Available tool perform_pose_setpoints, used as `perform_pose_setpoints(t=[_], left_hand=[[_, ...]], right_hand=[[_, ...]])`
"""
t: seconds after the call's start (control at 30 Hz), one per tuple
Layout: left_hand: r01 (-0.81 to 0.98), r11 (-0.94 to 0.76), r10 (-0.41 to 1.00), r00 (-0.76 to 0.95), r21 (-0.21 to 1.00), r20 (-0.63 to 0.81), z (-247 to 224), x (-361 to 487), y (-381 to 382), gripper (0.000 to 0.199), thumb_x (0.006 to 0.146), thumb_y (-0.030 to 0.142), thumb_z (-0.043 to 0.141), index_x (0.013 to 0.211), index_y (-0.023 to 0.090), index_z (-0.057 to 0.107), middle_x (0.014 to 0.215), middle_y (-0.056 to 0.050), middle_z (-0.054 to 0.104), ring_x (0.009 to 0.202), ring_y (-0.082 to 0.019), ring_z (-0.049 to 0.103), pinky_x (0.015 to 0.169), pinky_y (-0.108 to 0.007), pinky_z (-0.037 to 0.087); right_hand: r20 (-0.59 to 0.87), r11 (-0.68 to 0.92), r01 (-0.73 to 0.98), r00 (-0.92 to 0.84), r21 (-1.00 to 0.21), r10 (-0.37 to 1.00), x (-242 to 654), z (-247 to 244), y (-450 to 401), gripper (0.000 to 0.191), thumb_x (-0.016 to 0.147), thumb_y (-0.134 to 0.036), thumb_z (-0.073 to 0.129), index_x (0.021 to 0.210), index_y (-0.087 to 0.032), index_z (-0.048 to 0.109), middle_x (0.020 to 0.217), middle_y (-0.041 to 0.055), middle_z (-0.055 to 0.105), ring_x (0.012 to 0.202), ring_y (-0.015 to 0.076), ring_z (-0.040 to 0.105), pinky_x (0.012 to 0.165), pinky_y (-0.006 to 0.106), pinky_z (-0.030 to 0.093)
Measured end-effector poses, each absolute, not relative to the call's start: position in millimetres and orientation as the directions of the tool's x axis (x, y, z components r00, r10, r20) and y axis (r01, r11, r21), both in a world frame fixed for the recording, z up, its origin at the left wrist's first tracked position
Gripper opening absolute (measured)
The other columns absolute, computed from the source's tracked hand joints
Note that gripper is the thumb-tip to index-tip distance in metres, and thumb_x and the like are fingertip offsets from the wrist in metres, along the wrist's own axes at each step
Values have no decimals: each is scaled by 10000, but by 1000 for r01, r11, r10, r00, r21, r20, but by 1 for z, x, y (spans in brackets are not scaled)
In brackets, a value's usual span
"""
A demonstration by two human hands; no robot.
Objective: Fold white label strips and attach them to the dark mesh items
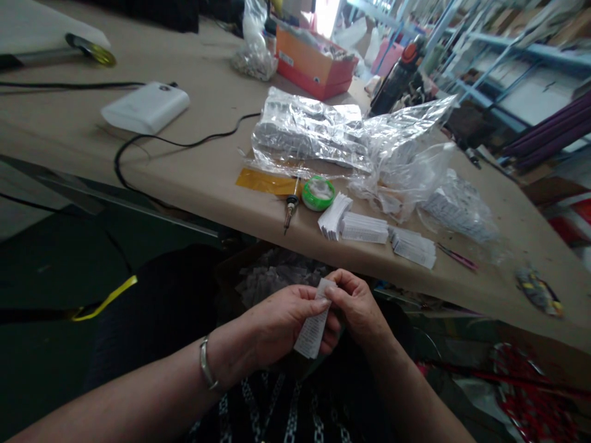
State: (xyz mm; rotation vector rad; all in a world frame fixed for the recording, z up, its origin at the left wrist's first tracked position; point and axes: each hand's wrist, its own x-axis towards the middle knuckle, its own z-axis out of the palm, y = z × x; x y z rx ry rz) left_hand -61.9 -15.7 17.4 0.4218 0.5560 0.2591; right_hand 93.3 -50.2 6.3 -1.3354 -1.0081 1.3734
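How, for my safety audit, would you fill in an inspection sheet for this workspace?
Surface: brown-topped table, with things spread across it.
Job's things: printed paper slips in the hands; three paper bundles near the table's front edge.
Clutter: crumpled clear plastic, a pointed tool, a round green item, a white device, an orange box.
Hands: left hand and right hand both grip the slips; bangle on the left wrist.
Cables: black cord curves across the table toward the front edge.
Surroundings: blue shelves behind; red items at lower right, too blurred to identify.
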Motion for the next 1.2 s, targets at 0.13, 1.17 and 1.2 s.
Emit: perform_pose_setpoints(t=[0.13, 1.17, 1.2], left_hand=[[-120, 887, 337, 829, 445, -447, 17, -65, -15, 196, 787, 288, 636, 735, 104, 595, 617, -27, 601, 528, -139, 617, 537, -255, 515], [-83, 831, 388, 795, 551, -466, 19, -72, -11, 239, 739, 346, 665, 740, 130, 563, 555, 2, 555, 443, -81, 512, 422, -166, 386], [-86, 828, 398, 786, 554, -473, 19, -73, -11, 253, 729, 358, 675, 743, 129, 567, 548, 0, 558, 441, -82, 510, 422, -168, 383]], right_hand=[[-228, -228, -114, -13, -967, 973, 96, 4, -51, 178, 765, -328, 681, 803, -180, 589, 709, -33, 540, 612, 84, 462, 590, 179, 382], [201, 223, 499, -98, -838, 975, 95, 15, -47, 332, 848, -281, 572, 1176, -227, 563, 1159, 74, 562, 1088, 224, 512, 963, 384, 406], [261, 281, 604, -123, -746, 957, 94, 17, -48, 330, 856, -264, 562, 1181, -213, 560, 1160, 85, 559, 1102, 231, 498, 972, 396, 399]])
